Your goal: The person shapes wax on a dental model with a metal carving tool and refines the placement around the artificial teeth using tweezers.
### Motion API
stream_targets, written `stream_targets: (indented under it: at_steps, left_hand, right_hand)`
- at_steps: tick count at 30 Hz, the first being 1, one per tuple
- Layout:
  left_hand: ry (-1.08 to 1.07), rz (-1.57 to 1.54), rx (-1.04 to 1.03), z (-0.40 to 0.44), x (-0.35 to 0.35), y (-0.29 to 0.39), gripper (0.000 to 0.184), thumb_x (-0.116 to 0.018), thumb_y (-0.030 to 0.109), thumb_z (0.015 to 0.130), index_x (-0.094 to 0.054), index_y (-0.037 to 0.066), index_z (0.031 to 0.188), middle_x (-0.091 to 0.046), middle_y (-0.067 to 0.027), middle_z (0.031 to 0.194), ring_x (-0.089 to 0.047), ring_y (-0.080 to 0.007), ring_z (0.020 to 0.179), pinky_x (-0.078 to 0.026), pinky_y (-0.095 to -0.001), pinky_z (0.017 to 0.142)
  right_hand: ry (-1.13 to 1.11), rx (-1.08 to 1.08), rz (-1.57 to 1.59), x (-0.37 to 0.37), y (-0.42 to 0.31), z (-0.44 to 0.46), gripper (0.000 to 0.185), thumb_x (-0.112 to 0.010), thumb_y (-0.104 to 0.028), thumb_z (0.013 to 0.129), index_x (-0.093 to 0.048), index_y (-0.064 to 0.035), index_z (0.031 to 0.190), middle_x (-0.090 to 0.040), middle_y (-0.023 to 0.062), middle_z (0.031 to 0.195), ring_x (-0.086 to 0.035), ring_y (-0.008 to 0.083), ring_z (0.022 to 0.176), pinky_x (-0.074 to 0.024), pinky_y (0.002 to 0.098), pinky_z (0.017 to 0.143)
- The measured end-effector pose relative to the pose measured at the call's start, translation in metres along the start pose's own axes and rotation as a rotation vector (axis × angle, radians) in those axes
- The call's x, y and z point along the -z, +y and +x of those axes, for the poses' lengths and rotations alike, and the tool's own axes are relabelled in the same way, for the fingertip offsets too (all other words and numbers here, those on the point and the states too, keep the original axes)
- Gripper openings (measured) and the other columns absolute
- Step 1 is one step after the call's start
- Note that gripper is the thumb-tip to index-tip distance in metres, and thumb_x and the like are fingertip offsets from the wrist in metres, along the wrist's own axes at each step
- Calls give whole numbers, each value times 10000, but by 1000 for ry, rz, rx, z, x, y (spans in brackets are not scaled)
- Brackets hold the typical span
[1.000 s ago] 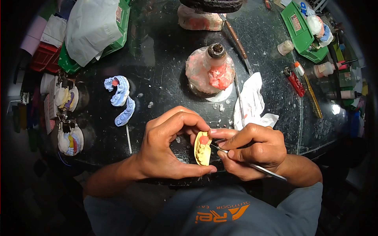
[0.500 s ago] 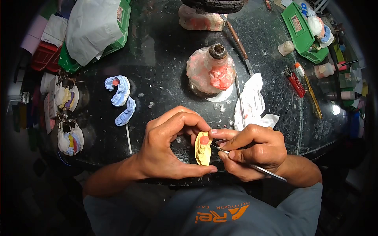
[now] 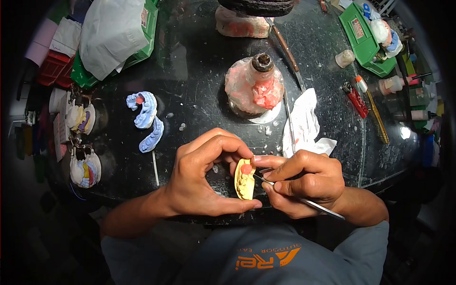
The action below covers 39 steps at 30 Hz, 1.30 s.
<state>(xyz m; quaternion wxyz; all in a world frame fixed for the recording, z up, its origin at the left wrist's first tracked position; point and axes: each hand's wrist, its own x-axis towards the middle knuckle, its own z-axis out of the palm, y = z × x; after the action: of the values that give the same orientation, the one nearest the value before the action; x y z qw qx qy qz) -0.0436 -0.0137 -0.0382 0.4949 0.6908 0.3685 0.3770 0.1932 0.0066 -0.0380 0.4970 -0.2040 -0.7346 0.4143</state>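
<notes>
Between the thumb and fingers of my left hand [image 3: 202, 173] is a yellow dental model [image 3: 244, 185], held upright on end above the table's near edge. A patch of pink wax [image 3: 246, 168] covers one spot near its upper end. My right hand [image 3: 306, 183] grips a thin metal carving tool [image 3: 320, 208] like a pen. The tool's fine tip points at the model's right side, close to the wax; whether it touches I cannot tell. One finger of my right hand stretches to the top of the model.
A wax-smeared spirit burner [image 3: 254, 88] stands ahead, beside a crumpled white tissue [image 3: 304, 121] and a wooden-handled knife [image 3: 285, 47]. Blue dental models [image 3: 142, 111] lie left, with articulated models [image 3: 85, 166] farther out. Green bins [image 3: 363, 40] and a red lighter [image 3: 356, 100] are on the right.
The carving tool and my right hand have shifted very slightly, the tip drawing a little away from the wax. My left hand and the model stay almost still.
</notes>
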Motion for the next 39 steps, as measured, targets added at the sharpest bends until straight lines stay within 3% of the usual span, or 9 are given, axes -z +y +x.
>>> stream_targets:
  at_steps: [10, 16, 31, 39]
  left_hand:
    - [-17, 20, -12, 1, 2, 2, 784, -1064, 118, 573, -619, -34, 1200, -567, -117, 1189, -632, -108, 1042, -561, -237, 915]
    - [-24, -297, 150, 3, 4, 3, 788, -1033, 38, 595, -600, -67, 1245, -563, -134, 1247, -652, -143, 1086, -565, -274, 965]
    - [-78, -399, 212, 4, 12, 5, 689, -893, -16, 753, -584, -145, 1355, -567, -197, 1343, -653, -222, 1202, -544, -344, 1075]
    - [-58, -521, 305, 3, 13, 8, 625, -816, 0, 845, -542, -167, 1381, -609, -224, 1328, -675, -236, 1192, -559, -361, 1054]
  right_hand:
    - [41, -7, 25, -1, -1, 0, 172, -784, 123, 798, -656, 9, 793, -689, 121, 816, -749, 185, 727, -687, 433, 874]
    - [73, -37, 50, 5, 1, 2, 171, -778, 134, 796, -660, 22, 850, -687, 133, 830, -724, 163, 736, -684, 429, 884]
    - [67, -41, -20, 5, -1, 6, 185, -794, 139, 772, -672, 19, 842, -726, 145, 834, -739, 177, 737, -687, 406, 857]
    - [73, -38, -27, 6, -2, 7, 188, -792, 138, 776, -673, 19, 858, -725, 137, 833, -717, 160, 710, -685, 414, 867]
